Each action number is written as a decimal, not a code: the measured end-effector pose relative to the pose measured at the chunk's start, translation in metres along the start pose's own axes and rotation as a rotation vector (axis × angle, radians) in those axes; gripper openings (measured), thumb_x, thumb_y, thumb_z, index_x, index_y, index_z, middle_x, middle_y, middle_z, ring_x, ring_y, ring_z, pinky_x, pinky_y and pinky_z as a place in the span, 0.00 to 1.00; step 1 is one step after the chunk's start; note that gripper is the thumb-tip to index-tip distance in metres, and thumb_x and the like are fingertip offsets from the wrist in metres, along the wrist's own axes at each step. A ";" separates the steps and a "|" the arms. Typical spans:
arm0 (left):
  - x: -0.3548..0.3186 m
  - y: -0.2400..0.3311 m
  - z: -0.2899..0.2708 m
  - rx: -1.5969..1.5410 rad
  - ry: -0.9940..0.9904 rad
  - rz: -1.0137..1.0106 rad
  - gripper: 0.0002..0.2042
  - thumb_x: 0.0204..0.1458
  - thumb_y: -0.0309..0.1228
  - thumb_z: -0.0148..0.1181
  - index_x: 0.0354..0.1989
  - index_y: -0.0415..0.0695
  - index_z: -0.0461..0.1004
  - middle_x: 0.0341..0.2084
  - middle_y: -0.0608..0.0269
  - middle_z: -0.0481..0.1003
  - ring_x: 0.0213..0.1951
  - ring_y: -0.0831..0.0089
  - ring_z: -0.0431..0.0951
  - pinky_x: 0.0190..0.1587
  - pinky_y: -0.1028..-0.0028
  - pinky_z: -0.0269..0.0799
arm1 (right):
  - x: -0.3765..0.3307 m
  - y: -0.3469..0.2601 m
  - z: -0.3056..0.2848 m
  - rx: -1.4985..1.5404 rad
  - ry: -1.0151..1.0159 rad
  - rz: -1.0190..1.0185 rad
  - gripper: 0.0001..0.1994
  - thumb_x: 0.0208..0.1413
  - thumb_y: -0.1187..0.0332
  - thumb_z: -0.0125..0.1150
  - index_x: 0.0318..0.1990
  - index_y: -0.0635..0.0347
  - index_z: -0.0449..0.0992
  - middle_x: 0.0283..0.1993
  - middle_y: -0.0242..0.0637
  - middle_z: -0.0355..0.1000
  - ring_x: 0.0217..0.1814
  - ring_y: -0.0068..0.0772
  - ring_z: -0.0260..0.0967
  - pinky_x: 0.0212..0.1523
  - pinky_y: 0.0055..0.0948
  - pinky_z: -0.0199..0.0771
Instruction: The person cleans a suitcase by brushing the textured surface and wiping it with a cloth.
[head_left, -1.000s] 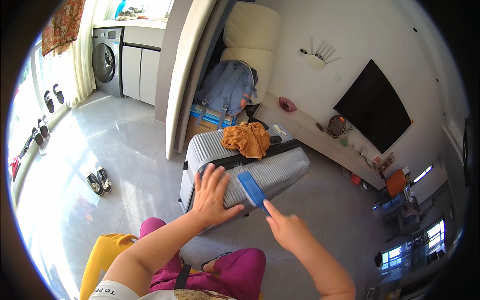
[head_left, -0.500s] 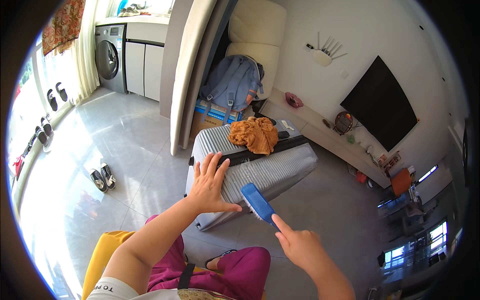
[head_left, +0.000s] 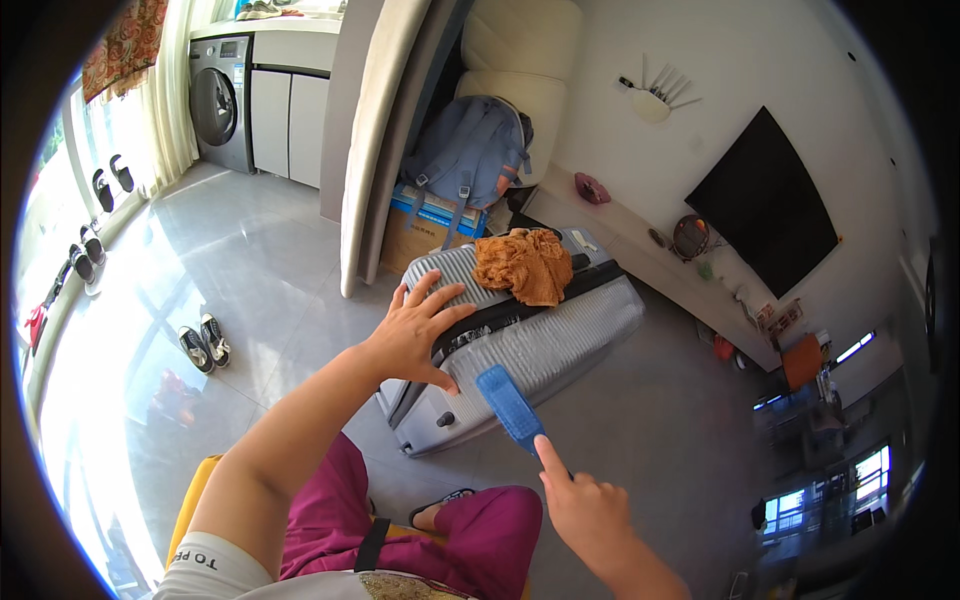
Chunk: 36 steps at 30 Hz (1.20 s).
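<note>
Brush bristles faced the grey suitcase (head_left: 520, 335), which lay on its side on the floor ahead of me. I held the blue brush (head_left: 510, 405) in my right hand (head_left: 585, 510), fingers curled round the handle and the forefinger laid along it, so the head angled toward the shell's near edge. My left hand (head_left: 415, 330) lay spread and flat on the ribbed shell, seemingly to steady it. An orange cloth (head_left: 525, 265) sat bunched on the far top, with a blue backpack (head_left: 470, 150) propped behind. Shoes (head_left: 203, 343) stood far left.

bright daylight from the left window glares on the floor (head_left: 200, 290); sharp centre, fisheye-bent dark rim.
</note>
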<state>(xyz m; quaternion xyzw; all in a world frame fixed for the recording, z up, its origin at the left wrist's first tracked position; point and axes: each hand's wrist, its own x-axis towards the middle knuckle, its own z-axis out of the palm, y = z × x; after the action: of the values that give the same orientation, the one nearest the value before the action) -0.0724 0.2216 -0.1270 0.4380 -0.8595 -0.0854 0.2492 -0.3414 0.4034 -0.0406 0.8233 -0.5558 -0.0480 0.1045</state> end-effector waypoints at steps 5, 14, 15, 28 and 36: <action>-0.002 0.006 0.005 0.036 0.037 -0.010 0.54 0.21 0.62 0.75 0.64 0.57 0.63 0.67 0.61 0.55 0.71 0.47 0.41 0.63 0.32 0.43 | 0.044 -0.029 0.032 -0.079 0.166 0.016 0.34 0.48 0.71 0.54 0.67 0.41 0.63 0.17 0.32 0.64 0.08 0.30 0.64 0.09 0.35 0.65; 0.001 0.023 0.018 0.022 0.052 -0.012 0.50 0.21 0.49 0.78 0.63 0.60 0.64 0.67 0.63 0.56 0.71 0.49 0.44 0.61 0.30 0.46 | -0.009 -0.016 0.039 -0.216 0.133 -0.022 0.34 0.48 0.71 0.57 0.67 0.42 0.64 0.15 0.32 0.58 0.08 0.27 0.59 0.09 0.31 0.62; -0.002 0.022 0.017 0.035 0.047 -0.023 0.50 0.21 0.48 0.78 0.63 0.60 0.64 0.67 0.63 0.56 0.70 0.49 0.44 0.60 0.30 0.46 | 0.003 -0.020 0.047 -0.213 0.173 -0.023 0.33 0.48 0.70 0.56 0.67 0.40 0.65 0.15 0.31 0.57 0.08 0.25 0.58 0.08 0.30 0.61; -0.003 0.029 0.025 0.065 0.041 -0.055 0.50 0.25 0.58 0.75 0.64 0.59 0.63 0.67 0.64 0.56 0.71 0.52 0.43 0.63 0.31 0.42 | 0.004 0.002 0.064 -0.087 0.280 0.010 0.32 0.49 0.70 0.57 0.65 0.35 0.67 0.14 0.29 0.57 0.09 0.26 0.60 0.09 0.30 0.64; 0.000 0.031 0.027 0.051 0.089 -0.028 0.50 0.22 0.59 0.75 0.61 0.58 0.66 0.65 0.63 0.58 0.70 0.49 0.45 0.64 0.35 0.43 | -0.035 0.029 0.039 -0.100 0.159 0.026 0.29 0.52 0.69 0.56 0.64 0.36 0.67 0.14 0.31 0.61 0.08 0.28 0.62 0.08 0.32 0.63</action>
<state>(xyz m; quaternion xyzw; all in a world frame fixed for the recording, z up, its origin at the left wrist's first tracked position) -0.1079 0.2388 -0.1390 0.4595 -0.8433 -0.0474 0.2746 -0.3880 0.4205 -0.0731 0.8110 -0.5533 -0.0088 0.1898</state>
